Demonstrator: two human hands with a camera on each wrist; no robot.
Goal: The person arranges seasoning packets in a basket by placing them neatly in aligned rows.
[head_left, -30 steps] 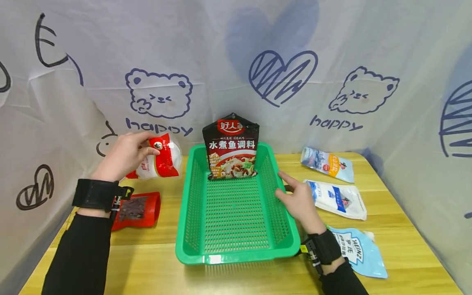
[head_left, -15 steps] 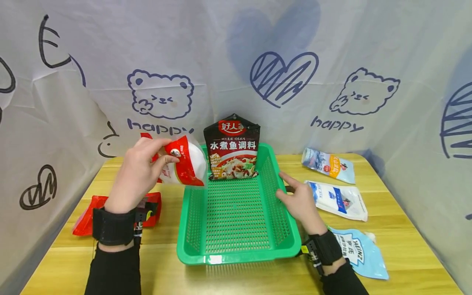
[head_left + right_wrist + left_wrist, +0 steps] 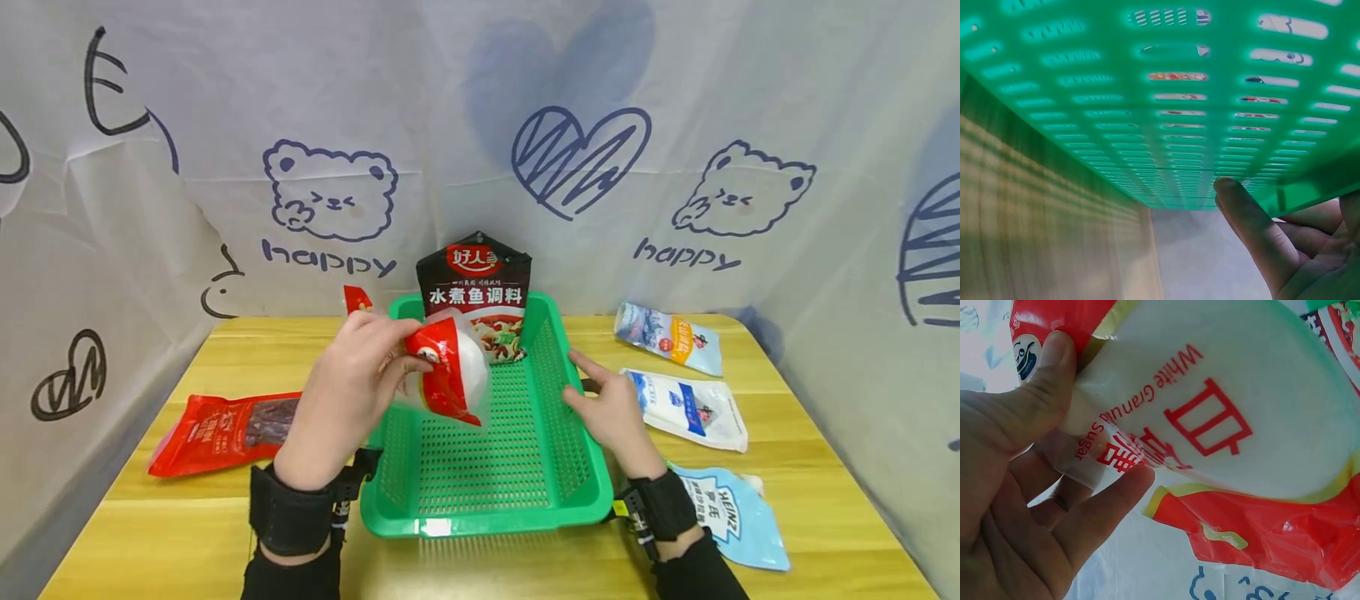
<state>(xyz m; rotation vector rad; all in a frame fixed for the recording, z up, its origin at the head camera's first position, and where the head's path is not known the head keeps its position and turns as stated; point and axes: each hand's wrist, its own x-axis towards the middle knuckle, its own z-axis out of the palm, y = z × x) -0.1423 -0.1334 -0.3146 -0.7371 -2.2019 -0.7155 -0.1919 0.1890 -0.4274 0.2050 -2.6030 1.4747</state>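
Note:
Pinched between the thumb and fingers of my left hand (image 3: pixel 348 379) is a red and white bag of white granulated sugar (image 3: pixel 450 367). The bag is tilted and overlaps the left half of a green plastic basket (image 3: pixel 487 525) in the head view. In the left wrist view the sugar bag (image 3: pixel 1229 394) fills most of the picture, its lettering facing the camera. My right hand (image 3: pixel 611 408) grips the basket's right rim; in the right wrist view one finger (image 3: pixel 1244 215) lies against the outer slotted wall. A dark seasoning packet (image 3: pixel 476 283) stands upright at the basket's back end, partly covered by the sugar bag.
A red packet (image 3: pixel 225 433) with a see-through window lies left of the basket. On the right lie a light blue and orange pouch (image 3: pixel 667 337), a white and blue pouch (image 3: pixel 690 408) and a pale blue Heinz pouch (image 3: pixel 738 517). A printed cloth (image 3: pixel 465 108) hangs behind the table.
My left hand has carried the sugar bag rightward, from left of the basket to over it, uncovering the red packet. My right hand and the basket have stayed in place.

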